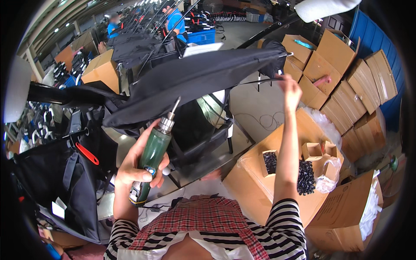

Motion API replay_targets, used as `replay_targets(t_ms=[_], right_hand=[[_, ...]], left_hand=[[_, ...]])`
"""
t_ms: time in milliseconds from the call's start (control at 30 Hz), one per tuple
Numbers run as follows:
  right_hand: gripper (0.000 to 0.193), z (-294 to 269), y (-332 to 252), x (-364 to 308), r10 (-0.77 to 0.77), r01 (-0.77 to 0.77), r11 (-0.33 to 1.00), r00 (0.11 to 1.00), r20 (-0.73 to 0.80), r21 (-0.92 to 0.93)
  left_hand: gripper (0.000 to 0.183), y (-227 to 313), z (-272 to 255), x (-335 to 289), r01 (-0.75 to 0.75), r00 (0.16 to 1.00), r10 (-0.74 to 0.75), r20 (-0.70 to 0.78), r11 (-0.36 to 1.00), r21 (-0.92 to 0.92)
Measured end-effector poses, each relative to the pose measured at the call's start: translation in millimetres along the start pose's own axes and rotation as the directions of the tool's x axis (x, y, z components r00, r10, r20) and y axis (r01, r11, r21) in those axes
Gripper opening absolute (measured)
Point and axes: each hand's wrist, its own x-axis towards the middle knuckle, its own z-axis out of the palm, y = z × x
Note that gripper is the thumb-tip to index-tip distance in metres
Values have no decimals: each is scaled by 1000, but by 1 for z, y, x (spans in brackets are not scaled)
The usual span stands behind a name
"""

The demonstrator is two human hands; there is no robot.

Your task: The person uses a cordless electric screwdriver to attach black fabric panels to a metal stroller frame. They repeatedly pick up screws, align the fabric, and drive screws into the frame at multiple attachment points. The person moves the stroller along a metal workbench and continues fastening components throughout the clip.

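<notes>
Factory hall, its grey floor running back behind the work. At the centre, a green electric screwdriver tilts upward in front of a long black fabric panel, the fingers of my left hand wrapped around its body. Its bit points toward the panel's lower edge; whether it touches, I cannot tell. To the right, the fingers of my right hand close narrowly on a thin black strap near the panel's far end, too blurred to show how firm the pinch is. Good handling, in my judgement, means drawing the strap taut without twisting it, holding the left wrist straight and keeping the bit from snagging the cloth. Nearer me, a large carton bears small black plastic pieces. Cardboard boxes stack up at right; beyond the panel stands a co-worker in a blue shirt.
</notes>
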Motion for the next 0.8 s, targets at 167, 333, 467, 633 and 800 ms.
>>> replay_targets(t_ms=[167, 333, 467, 633, 800], right_hand=[[44, -85, 174, 69, 49, -151, 633, 987, -156, -759], [43, -21, 208, 9, 211, -144, 381, 975, -66, -913], [42, 55, 146, -28, 247, 43, 644, 933, 260, -764], [42, 124, 97, -46, 309, -31, 892, 770, 559, -451], [43, 199, 89, -69, 372, -410, 900, 549, 748, -148]], left_hand=[[126, -9, 16, -6, 60, 997, -59, -39, 998, 21], [83, -35, 2, -56, 228, 973, -213, -92, 953, 201], [89, -56, 13, -96, 255, 962, -149, -230, 795, 551], [112, -84, 40, -152, 501, 815, -318, -485, 806, 314], [107, -142, 11, -227, 402, 658, -304, -689, 915, -20]])
